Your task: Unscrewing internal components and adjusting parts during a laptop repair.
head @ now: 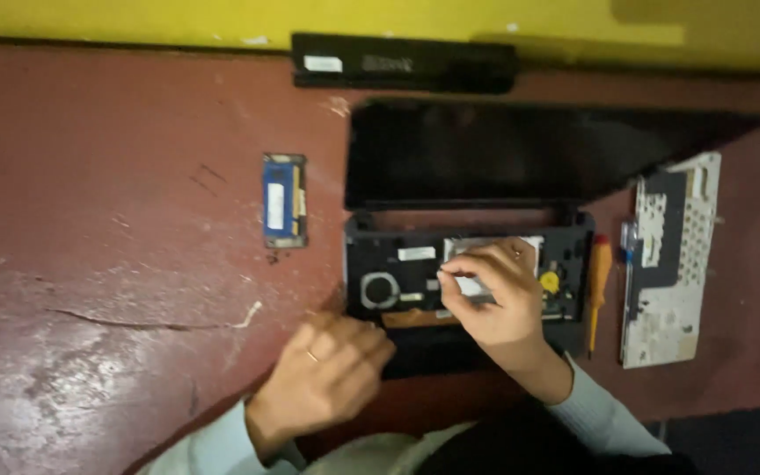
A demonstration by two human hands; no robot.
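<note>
Two hands over open black laptop base (389,264) mid-table: right hand (494,295) pinching small silver part (472,283), slippery; left hand (332,374) curled, empty-looking.

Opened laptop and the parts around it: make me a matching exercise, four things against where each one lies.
Things:
1. memory module
2. screwdriver
3. removed keyboard
4. battery pack

Places:
A. far right, lying face down
B. along the yellow wall, beyond the laptop's screen
C. left of the laptop, alone on the red surface
D. between the laptop base and the keyboard

Pairs: 1-C, 2-D, 3-A, 4-B
</note>
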